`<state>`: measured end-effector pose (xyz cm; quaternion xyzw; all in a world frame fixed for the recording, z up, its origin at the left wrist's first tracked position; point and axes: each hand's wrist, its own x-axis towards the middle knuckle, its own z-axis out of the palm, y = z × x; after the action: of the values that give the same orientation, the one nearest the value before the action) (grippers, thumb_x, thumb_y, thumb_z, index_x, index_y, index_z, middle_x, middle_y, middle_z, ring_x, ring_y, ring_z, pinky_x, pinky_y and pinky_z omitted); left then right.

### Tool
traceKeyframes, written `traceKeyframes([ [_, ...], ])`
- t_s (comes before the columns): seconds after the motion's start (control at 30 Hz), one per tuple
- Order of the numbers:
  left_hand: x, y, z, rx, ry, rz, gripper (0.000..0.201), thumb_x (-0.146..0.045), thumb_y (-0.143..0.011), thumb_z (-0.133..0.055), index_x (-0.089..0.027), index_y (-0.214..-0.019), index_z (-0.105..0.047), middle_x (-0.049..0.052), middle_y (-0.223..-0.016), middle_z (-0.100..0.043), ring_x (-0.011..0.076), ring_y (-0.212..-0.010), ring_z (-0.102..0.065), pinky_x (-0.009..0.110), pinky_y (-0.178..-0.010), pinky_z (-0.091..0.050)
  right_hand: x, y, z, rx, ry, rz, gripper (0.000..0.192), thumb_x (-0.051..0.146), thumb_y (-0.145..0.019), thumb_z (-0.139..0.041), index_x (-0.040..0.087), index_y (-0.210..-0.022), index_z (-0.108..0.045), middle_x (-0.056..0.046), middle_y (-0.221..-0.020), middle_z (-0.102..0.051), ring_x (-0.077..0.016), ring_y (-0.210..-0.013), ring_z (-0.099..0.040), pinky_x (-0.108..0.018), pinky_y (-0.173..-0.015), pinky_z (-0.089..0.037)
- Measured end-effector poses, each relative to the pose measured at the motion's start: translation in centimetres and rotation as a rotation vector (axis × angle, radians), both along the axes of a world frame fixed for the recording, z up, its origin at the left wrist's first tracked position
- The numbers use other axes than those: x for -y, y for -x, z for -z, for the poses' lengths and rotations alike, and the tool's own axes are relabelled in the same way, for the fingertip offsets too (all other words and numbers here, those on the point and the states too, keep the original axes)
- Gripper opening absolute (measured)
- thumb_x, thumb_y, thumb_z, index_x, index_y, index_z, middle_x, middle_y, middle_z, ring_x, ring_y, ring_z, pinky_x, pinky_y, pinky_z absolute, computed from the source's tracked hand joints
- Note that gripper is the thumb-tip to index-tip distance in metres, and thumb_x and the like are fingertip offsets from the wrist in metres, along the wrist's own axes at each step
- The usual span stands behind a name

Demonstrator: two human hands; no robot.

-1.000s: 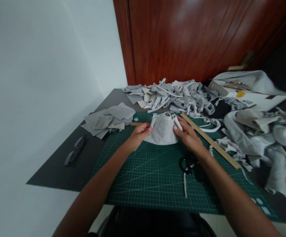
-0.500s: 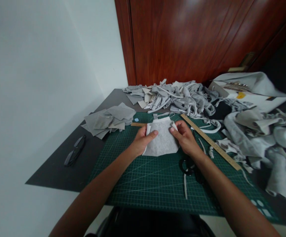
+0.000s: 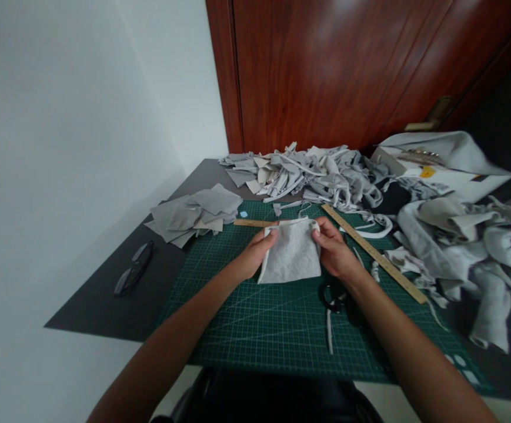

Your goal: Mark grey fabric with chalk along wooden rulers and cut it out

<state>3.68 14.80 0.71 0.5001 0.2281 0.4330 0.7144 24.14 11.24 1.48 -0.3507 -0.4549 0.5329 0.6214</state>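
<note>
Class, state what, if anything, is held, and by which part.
Grey cloth, near its upper corners: the left hand grips one, the right hand the other.

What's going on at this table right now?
A person holds a light grey, roughly four-sided piece of fabric by its sides, the left hand on one edge and the right hand on the other, over a green gridded cutting mat. A long, straight yellowish ruler lies slantwise beyond the right hand. Flat grey fabric pieces overlap at the left; a heap of grey scraps lies behind.
</note>
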Motion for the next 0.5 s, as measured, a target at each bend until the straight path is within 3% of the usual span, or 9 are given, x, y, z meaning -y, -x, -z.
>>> traceKeyframes([
  [0.17, 0.0, 0.1, -0.8, 0.131, -0.021, -0.084, 0.056, -0.060, -0.087, -0.074, -0.023, -0.128, -0.071, 0.009, -0.127, -0.073, 0.0307, -0.117, -0.066, 0.044, -0.104, -0.046, -0.3, -0.2, 0.3, 0.116, -0.074, 0.084, 0.037, 0.058, -0.077, -0.083, 0.029, -0.085, -0.062, 0.002, -0.083, -0.057, -0.0201, -0.077, -0.049, -0.032, -0.072, -0.039],
  [0.4, 0.1, 0.3, -0.9, -0.014, -0.063, -0.205, 0.057, -0.054, -0.076, -0.086, -0.025, -0.122, -0.072, 0.003, -0.104, -0.074, 0.0214, -0.091, -0.065, 0.032, -0.081, -0.048, -0.2, 0.7, 0.5, 0.245, -0.111, 0.206, 0.039, 0.064, -0.086, -0.072, 0.029, -0.088, -0.054, 0.002, -0.082, -0.050, -0.0201, -0.074, -0.044, -0.032, -0.069, -0.038],
  [0.5, 0.0, 0.2, -0.7, -0.059, -0.080, -0.270, 0.056, -0.068, -0.077, -0.080, -0.021, -0.107, -0.075, 0.005, -0.097, -0.073, 0.0219, -0.089, -0.064, 0.031, -0.078, -0.048, 0.0, 1.1, 0.2, 0.341, -0.171, 0.293, 0.041, 0.069, -0.090, -0.065, 0.030, -0.090, -0.052, 0.002, -0.082, -0.047, -0.0208, -0.075, -0.042, -0.033, -0.068, -0.038],
])
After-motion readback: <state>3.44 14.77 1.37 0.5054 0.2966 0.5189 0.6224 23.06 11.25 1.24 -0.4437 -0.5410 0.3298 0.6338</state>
